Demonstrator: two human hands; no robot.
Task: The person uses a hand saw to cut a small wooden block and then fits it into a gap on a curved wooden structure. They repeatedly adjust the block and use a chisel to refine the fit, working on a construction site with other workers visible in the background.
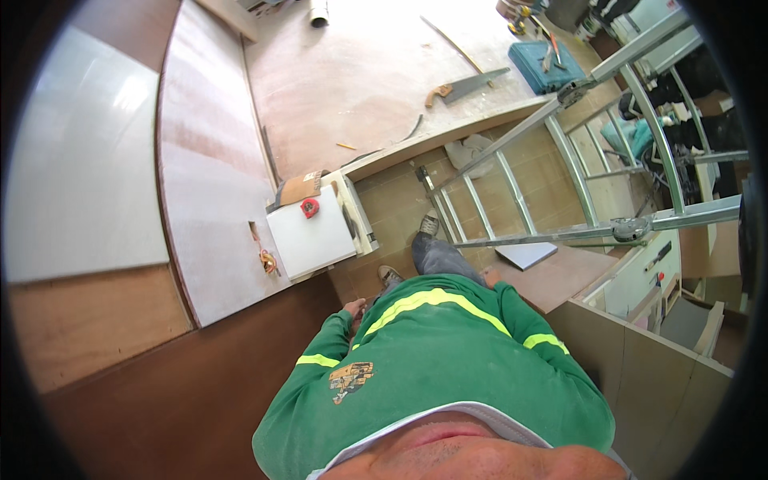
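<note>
My left hand [354, 307] is low by my left hip, its fingers curled; what they hold, if anything, is too small to make out. My right hand [490, 278] hangs by my right hip beside a brown board [576, 282], mostly behind my green sleeve, its fingers unclear. Ahead on the left, a red tape measure [310, 208] lies on a white square panel [308, 240], with a cardboard piece [298, 187] behind it. An aluminium ladder [520, 198] lies at a slant ahead and right of my legs, near a small white panel [524, 254].
A handsaw [468, 86], pencil [346, 146] and blue tool case [542, 66] lie on the dusty white surface [328, 88] at the back. Tall panels [88, 160] line the left. A brass-coloured fitting [268, 262] sits left. Cabinet pieces [648, 368] crowd the right.
</note>
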